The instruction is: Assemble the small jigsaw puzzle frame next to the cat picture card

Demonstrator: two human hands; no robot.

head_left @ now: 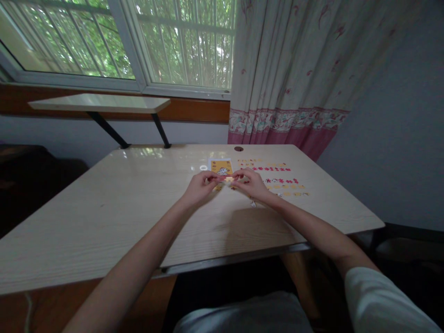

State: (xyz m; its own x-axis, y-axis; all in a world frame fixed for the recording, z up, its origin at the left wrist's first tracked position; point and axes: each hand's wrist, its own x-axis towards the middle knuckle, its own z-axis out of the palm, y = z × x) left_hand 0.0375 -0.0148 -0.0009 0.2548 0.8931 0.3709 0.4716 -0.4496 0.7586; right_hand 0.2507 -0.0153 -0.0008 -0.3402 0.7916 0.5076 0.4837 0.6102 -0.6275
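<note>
My left hand (201,186) and my right hand (252,185) meet over the middle of the desk, fingertips pinched. Between them is a small strip of joined jigsaw pieces (229,179), reddish and pale yellow; each hand grips one end. Just behind my fingers lies an orange picture card (221,167) with a white spotted animal on it; my hands cover its lower part. A few yellowish pieces (218,188) show below my left fingers. To the right, loose jigsaw pieces (280,181) lie in rows of red and yellow. One white piece (253,203) sits under my right wrist.
The pale wooden desk (104,203) carries a raised shelf (104,102) on black legs at the back left. A white ring (203,168) lies left of the card. A cable hole (238,149) is near the back edge, before a curtain (284,92).
</note>
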